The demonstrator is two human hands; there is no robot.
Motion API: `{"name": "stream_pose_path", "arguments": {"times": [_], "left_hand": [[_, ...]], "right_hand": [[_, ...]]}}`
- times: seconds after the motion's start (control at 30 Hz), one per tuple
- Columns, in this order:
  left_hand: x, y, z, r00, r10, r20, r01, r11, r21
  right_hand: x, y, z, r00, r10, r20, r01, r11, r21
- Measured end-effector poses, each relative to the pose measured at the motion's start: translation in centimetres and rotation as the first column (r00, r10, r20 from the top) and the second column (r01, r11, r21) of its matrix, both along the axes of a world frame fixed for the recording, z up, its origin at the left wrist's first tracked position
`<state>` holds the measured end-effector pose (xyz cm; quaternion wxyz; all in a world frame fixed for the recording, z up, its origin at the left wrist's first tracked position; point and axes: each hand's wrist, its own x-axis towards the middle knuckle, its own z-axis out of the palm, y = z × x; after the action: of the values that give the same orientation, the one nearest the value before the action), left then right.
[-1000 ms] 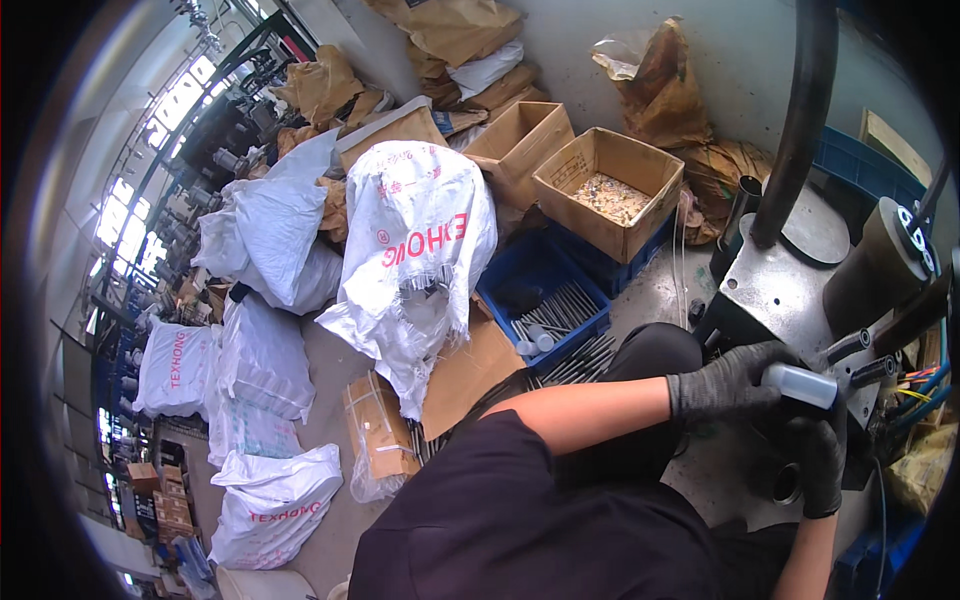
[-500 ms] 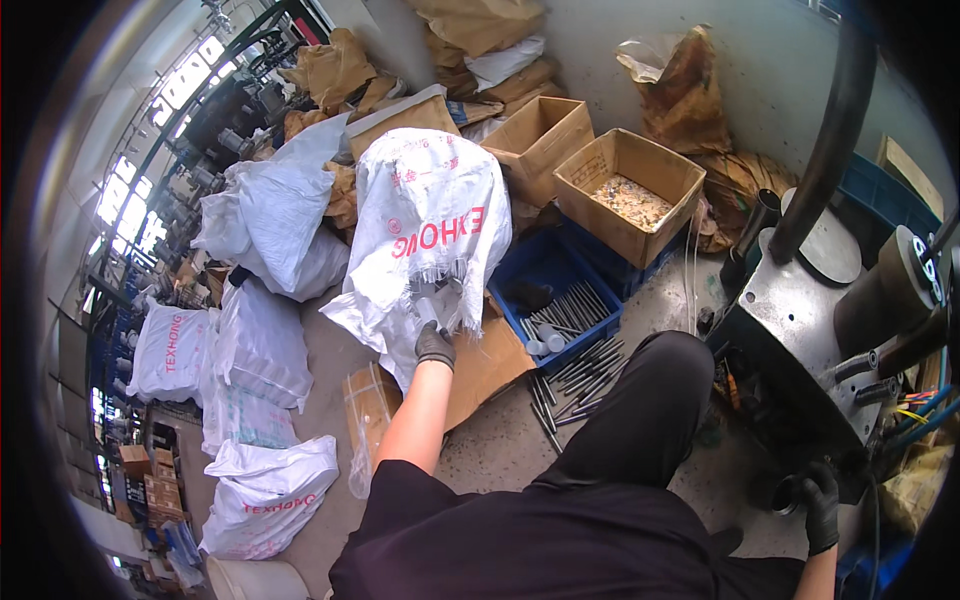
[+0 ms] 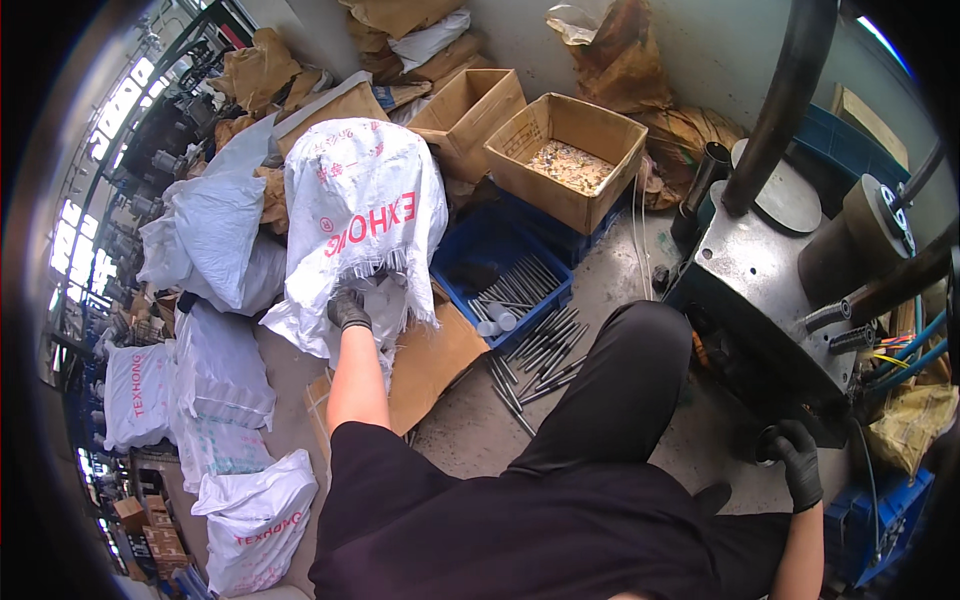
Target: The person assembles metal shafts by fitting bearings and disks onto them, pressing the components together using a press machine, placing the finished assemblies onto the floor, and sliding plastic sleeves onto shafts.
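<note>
My left hand (image 3: pixel 348 309), in a dark glove, reaches into the frayed mouth of a white woven sack (image 3: pixel 362 190) with red print. The sack's cloth hides its fingers, so their grip cannot be seen. Low on the right, my gloved right hand (image 3: pixel 797 462) is curled against a dark round hollow piece (image 3: pixel 768 446), mostly in shadow. To the right of the sack, a blue crate (image 3: pixel 448 275) contains several metal rods (image 3: pixel 524 283) and two whitish plastic cylinders (image 3: pixel 502 319). More dark rods (image 3: pixel 540 362) lie on the floor in front of it.
A cardboard box (image 3: pixel 622 172) with small bits inside stands behind the crate. A heavy metal machine (image 3: pixel 745 255) with thick posts occupies the right. Stuffed white sacks (image 3: pixel 225 365) line the left. Flattened cardboard (image 3: pixel 435 365) lies under the sack; my bent knee (image 3: pixel 645 345) is beside the rods.
The whole view has shifted, so most things sit further left. My left hand has gone deeper into the sack's mouth, and the pale cylinder at its fingers is now out of sight.
</note>
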<state>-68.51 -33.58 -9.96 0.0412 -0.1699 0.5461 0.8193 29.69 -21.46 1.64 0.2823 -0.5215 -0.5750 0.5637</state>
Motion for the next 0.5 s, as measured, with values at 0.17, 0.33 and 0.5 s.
{"name": "stream_pose_path", "arguments": {"times": [0.17,0.33,0.5], "left_hand": [[7.7,-4.0,-3.8,0.870,-0.269,-0.413,0.022,0.859,-0.512],[27.8,-6.5,-8.1,0.529,-0.810,-0.252,0.304,0.459,-0.835],[38.6,-11.1,-16.1,0.105,-0.983,0.149,0.561,-0.065,-0.826]], "right_hand": [[-1.0,1.1,0.4,0.996,0.007,0.090,-0.004,0.999,-0.031],[1.6,2.0,-0.2,0.985,-0.070,0.159,0.070,0.998,0.006],[1.4,2.6,-0.9,0.984,-0.100,0.144,0.098,0.995,0.025]]}}
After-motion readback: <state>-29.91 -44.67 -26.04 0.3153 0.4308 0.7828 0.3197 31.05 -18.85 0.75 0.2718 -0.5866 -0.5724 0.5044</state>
